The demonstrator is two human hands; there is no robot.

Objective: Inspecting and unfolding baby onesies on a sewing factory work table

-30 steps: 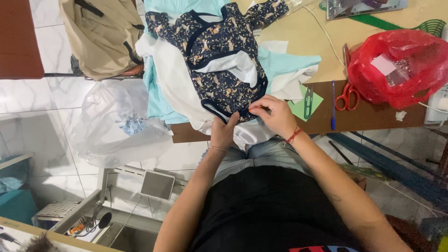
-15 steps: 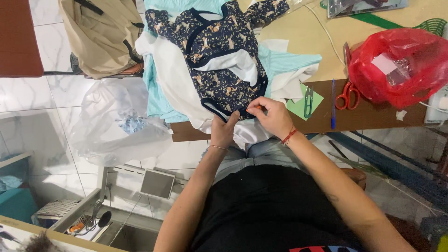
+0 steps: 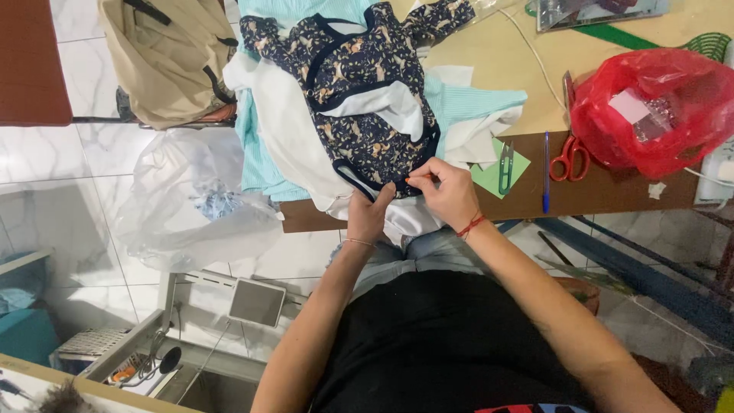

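Note:
A small navy printed garment (image 3: 359, 92) with dark trim lies on white and pale turquoise fabric at the table's near edge. My left hand (image 3: 369, 216) presses on the garment's lower hem. My right hand (image 3: 447, 191) pinches the same hem between thumb and fingers, just right of the left hand; a small orange thing shows at its fingertips. A red thread bracelet circles my right wrist.
Red-handled scissors (image 3: 567, 157), a blue pen (image 3: 545, 172), small thread snips (image 3: 505, 167) on a green paper square, and a red plastic bag (image 3: 650, 107) lie on the table (image 3: 612, 200) to the right. A beige bag (image 3: 157, 57) and a clear plastic bag (image 3: 191, 199) sit left.
Both hands stay at the hem. The right hand's fingers have shifted slightly along the edge of the garment.

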